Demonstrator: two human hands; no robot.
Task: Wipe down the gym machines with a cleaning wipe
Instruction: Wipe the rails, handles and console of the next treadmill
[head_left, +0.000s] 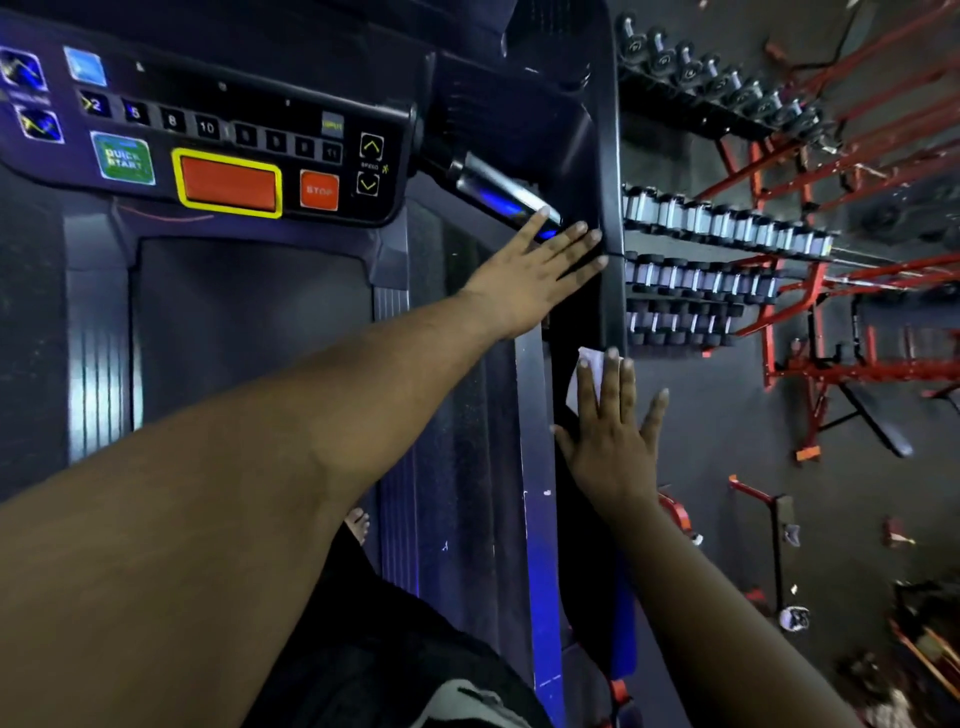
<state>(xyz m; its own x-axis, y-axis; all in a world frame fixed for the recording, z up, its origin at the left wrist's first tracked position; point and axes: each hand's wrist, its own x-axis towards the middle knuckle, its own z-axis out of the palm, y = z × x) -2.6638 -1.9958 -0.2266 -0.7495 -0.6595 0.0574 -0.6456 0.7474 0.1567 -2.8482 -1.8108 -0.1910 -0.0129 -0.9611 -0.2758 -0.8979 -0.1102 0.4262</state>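
I stand on a dark treadmill with its console (208, 150) at the upper left and its black right side rail (608, 218) running up the middle. My right hand (610, 431) lies flat on the lower rail, fingers spread, pressing a white cleaning wipe (584, 371) that shows under the fingertips. My left hand (535, 275) reaches across with flat, open fingers resting against the rail just below the chrome handgrip (498, 189). It holds nothing.
The treadmill belt (249, 332) lies below the console. Right of the rail stand racks of several dumbbells (722, 223). Red metal gym frames (857, 291) and a bench fill the far right on a dark floor. My foot (358, 525) shows on the deck.
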